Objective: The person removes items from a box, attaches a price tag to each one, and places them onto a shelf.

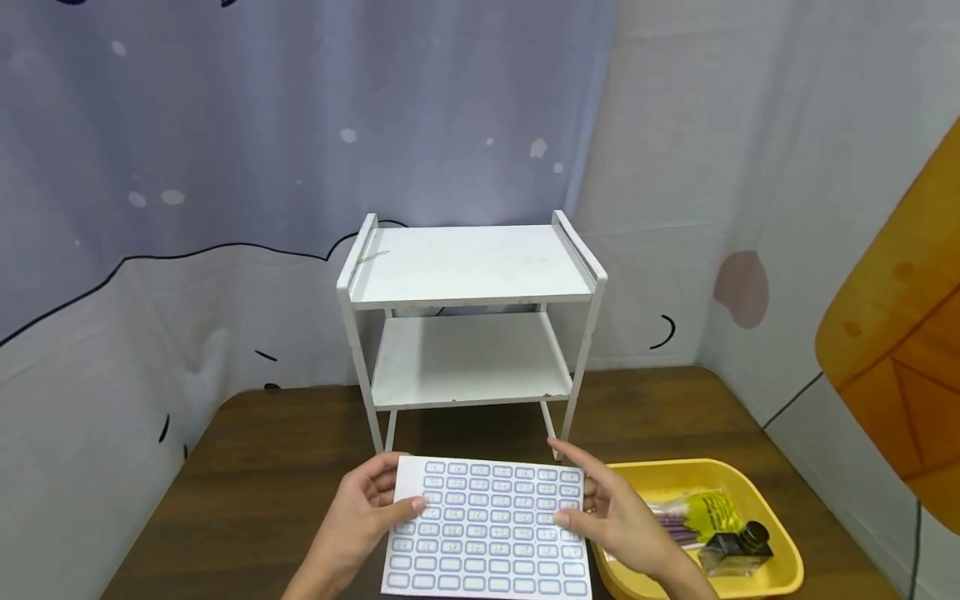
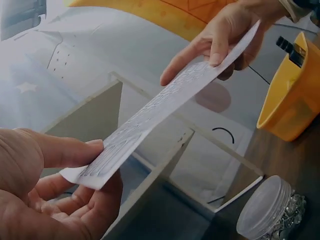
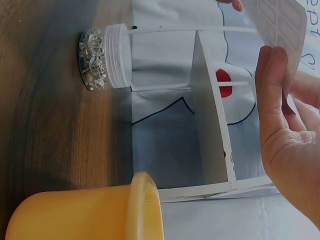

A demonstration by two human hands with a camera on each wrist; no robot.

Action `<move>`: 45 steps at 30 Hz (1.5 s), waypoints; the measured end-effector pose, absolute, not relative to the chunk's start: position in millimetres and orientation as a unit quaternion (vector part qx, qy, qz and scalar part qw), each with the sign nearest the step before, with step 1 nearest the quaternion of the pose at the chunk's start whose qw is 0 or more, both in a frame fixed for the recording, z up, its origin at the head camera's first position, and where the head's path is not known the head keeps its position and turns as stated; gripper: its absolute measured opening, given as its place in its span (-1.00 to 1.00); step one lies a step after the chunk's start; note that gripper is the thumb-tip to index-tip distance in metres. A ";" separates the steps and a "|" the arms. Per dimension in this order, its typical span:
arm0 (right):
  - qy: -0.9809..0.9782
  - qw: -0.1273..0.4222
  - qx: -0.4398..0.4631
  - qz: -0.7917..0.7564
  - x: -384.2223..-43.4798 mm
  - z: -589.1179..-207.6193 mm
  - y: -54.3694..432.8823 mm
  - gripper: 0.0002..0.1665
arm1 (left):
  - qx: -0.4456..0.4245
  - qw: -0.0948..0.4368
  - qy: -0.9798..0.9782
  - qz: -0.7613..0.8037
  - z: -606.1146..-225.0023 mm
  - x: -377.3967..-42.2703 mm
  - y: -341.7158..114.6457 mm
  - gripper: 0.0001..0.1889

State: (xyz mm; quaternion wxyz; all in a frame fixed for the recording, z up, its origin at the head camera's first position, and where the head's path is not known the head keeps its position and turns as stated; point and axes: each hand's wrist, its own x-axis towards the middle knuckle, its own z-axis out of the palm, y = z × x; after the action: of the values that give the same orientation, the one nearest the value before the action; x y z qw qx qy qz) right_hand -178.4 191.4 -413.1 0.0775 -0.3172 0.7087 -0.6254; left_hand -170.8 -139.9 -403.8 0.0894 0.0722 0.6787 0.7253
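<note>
A white sheet of blue-bordered sticker labels (image 1: 487,529) is held up in front of the shelf, tilted toward the head camera. My left hand (image 1: 360,517) pinches its left edge, thumb on the printed face and fingers behind. At the right edge my right hand (image 1: 622,521) grips the sheet with the thumb on the front, its index finger stretched out past the upper corner. In the left wrist view the sheet (image 2: 165,110) appears nearly edge-on between both hands. The right wrist view catches only one end of the sheet (image 3: 282,30).
Beyond the sheet stands a white two-tier shelf (image 1: 472,265) on the brown wooden table (image 1: 225,492). To the right, a yellow basket (image 1: 787,558) contains a dark-capped bottle (image 1: 738,550) and a yellow-green packet (image 1: 708,512). A clear lidded jar (image 3: 95,60) of small metallic pieces sits near the shelf.
</note>
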 end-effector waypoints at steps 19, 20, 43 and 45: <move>0.699 0.076 -0.309 -0.641 -182.3 -417.6 198.5 -0.09 | 0.220 0.068 0.701 0.675 -405.8 -163.7 -148.5 -0.38; 0.700 0.073 -0.306 -0.641 -182.3 -418.0 198.7 -0.08 | 0.223 0.073 0.700 0.675 -406.7 -163.6 -148.4 -0.37; 0.726 0.075 -0.244 -0.638 -187.8 -423.6 199.6 -0.11 | 0.248 0.082 0.651 0.712 -404.1 -164.8 -134.9 -0.32; 0.729 0.074 -0.238 -0.637 -189.0 -425.1 199.0 -0.10 | 0.249 0.075 0.647 0.716 -403.0 -165.0 -133.1 -0.31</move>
State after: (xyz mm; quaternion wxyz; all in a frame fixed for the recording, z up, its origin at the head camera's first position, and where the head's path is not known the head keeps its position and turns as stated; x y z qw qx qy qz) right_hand -189.0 199.0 -425.1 0.0736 -0.2379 0.7292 -0.6374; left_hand -165.0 -133.1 -403.0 0.0754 0.2489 0.6474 0.7164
